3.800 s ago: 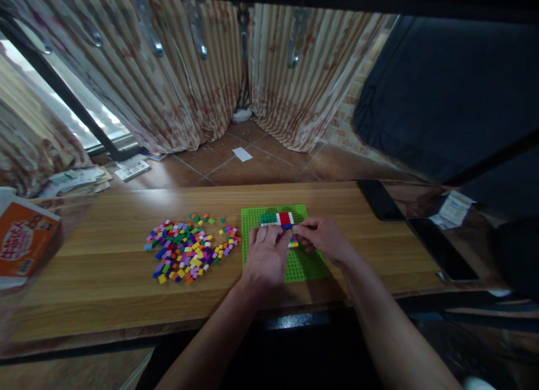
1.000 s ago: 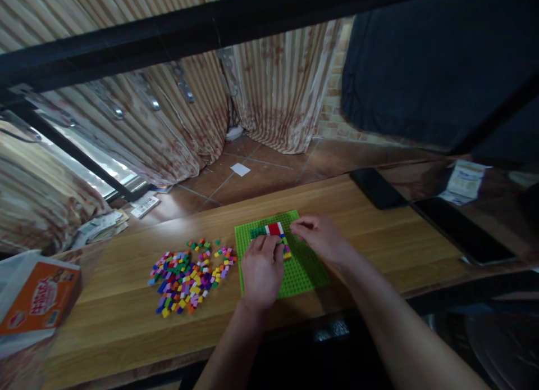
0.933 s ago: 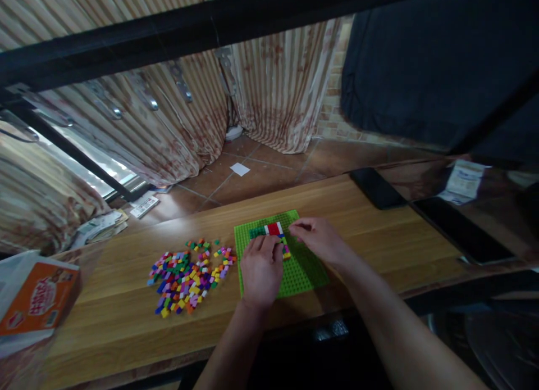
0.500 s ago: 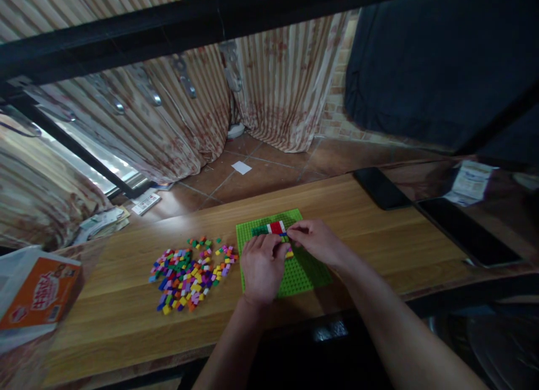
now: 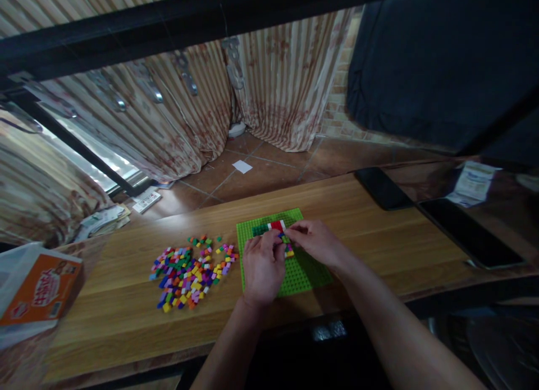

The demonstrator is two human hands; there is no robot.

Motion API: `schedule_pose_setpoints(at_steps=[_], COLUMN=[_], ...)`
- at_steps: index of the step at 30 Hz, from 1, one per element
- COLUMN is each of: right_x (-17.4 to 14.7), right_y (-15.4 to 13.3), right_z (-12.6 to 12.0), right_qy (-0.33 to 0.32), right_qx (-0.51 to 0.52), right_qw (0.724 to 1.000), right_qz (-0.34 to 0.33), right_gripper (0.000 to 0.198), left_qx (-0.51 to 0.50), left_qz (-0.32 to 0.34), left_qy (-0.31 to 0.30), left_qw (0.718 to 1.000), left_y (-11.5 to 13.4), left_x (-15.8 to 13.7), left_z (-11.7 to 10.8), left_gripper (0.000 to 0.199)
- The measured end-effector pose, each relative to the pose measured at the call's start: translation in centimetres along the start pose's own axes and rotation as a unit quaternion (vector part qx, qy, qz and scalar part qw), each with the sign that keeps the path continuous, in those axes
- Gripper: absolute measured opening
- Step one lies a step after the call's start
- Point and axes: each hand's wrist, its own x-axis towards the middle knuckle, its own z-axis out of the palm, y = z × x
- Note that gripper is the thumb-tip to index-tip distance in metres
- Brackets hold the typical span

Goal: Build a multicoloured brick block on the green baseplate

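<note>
A green studded baseplate lies on the wooden table, with my hands over its middle. On it are dark green bricks, a red brick with white beside it, and a yellow brick lower down. My left hand is closed, its curled fingertips at a small blue brick just below the red one. From the other side, my right hand pinches close to the same spot; its fingertips hide whatever they hold.
Left of the baseplate is a loose heap of small coloured bricks. A plastic box with an orange label stands at the far left. Two dark phone-like devices, one farther back and one nearer, lie on the right, near a printed packet.
My left fingers have shifted slightly up and toward the blue brick. The fingertips of my right hand have edged a little left, so the two hands are closer together.
</note>
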Motion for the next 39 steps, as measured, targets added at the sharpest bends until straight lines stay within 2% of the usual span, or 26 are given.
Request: schedule_pose_setpoints(at_steps=[8, 17, 21, 24, 28, 32, 36, 39], right_x=[-0.1, -0.1, 0.1, -0.1, -0.3, 0.0, 0.3, 0.3], right_y=[-0.3, -0.9, -0.2, 0.2, 0.3, 0.6, 0.8, 0.5], right_z=[0.6, 1.0, 0.9, 0.2, -1.1, -2.0, -2.1, -1.9], right_qy=[0.015, 0.034, 0.011, -0.026, 0.006, 0.040, 0.027, 0.035], right_qx=[-0.064, -0.142, -0.090, 0.000, 0.040, -0.035, -0.078, -0.095], right_qw=[0.998, 0.989, 0.996, 0.999, 0.997, 0.998, 0.997, 0.995], right_qz=[0.011, -0.017, -0.005, 0.031, 0.059, 0.023, 0.006, -0.003], right_gripper=[0.021, 0.015, 0.016, 0.028, 0.036, 0.036, 0.038, 0.040], left_qx=[0.002, -0.004, -0.053, -0.102, -0.111, -0.030, 0.120, 0.183], left_qz=[-0.002, 0.002, 0.010, -0.002, -0.055, -0.161, -0.251, -0.269], left_qy=[-0.004, -0.031, -0.034, 0.002, 0.075, 0.116, 0.067, 0.022], left_qw=[1.000, 1.000, 0.998, 0.995, 0.989, 0.980, 0.958, 0.945], left_y=[0.1, 0.0, -0.1, -0.6, -2.6, -6.5, -10.9, -12.9], left_x=[-0.1, 0.0, -0.2, -0.2, 0.2, 0.9, 0.8, 0.5], left_z=[-0.1, -0.4, -1.1, -2.0, -4.0, -7.1, -10.3, -11.4], left_gripper=[0.028, 0.044, 0.041, 0.028, 0.022, 0.023, 0.029, 0.032])
